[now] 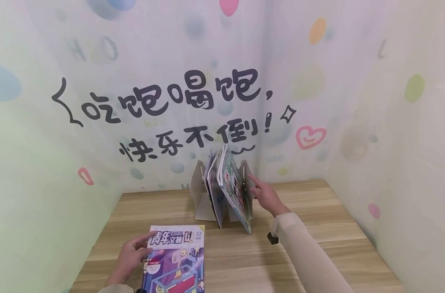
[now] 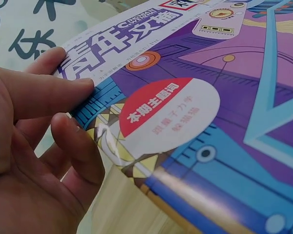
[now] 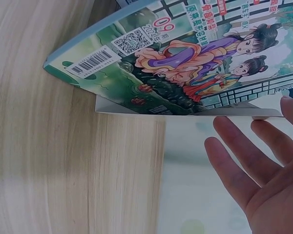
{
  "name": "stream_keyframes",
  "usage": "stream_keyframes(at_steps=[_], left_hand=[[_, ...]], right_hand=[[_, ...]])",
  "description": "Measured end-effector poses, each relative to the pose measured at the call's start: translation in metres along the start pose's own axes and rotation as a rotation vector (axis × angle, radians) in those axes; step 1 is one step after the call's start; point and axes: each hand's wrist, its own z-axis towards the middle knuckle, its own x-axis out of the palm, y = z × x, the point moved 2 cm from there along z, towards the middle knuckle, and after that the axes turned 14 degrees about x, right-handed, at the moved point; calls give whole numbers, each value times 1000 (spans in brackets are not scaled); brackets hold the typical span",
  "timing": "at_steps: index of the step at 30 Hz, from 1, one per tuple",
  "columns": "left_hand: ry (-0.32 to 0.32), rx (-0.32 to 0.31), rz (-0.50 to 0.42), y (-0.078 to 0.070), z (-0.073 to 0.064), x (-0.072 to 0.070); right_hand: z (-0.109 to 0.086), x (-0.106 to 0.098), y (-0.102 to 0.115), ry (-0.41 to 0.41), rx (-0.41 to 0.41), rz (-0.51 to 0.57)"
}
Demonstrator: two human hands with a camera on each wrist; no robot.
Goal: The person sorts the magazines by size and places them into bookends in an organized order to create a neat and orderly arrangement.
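A magazine (image 1: 176,260) with a purple illustrated cover lies tilted at the front left. My left hand (image 1: 132,254) pinches its left edge, thumb (image 2: 80,90) on the cover and other fingers behind or below it. Farther back, a light grey magazine rack (image 1: 199,195) holds several magazines (image 1: 235,185) standing on edge, leaning. My right hand (image 1: 268,197) is at the rack's right side panel, the thumb over its edge and fingertips (image 3: 224,124) against its outer face. In the right wrist view the nearest magazine (image 3: 176,63) shows two drawn figures and a barcode.
The wood-grain table (image 1: 299,244) ends at a printed cloth wall (image 1: 163,171) close behind the rack. More cloth walls stand at the left and right. A small black object (image 1: 272,238) sits at the right sleeve's cuff.
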Motion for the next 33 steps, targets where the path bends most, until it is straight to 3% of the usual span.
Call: stream_keyframes(at_steps=[9, 24, 33], left_hand=[[18, -33, 60, -12, 1, 4], [29, 28, 17, -24, 4, 19], [5, 56, -14, -30, 4, 26]], right_hand=[[1, 1, -1, 2, 10, 1], [2, 1, -1, -19, -10, -14], [0, 2, 0, -17, 8, -6]])
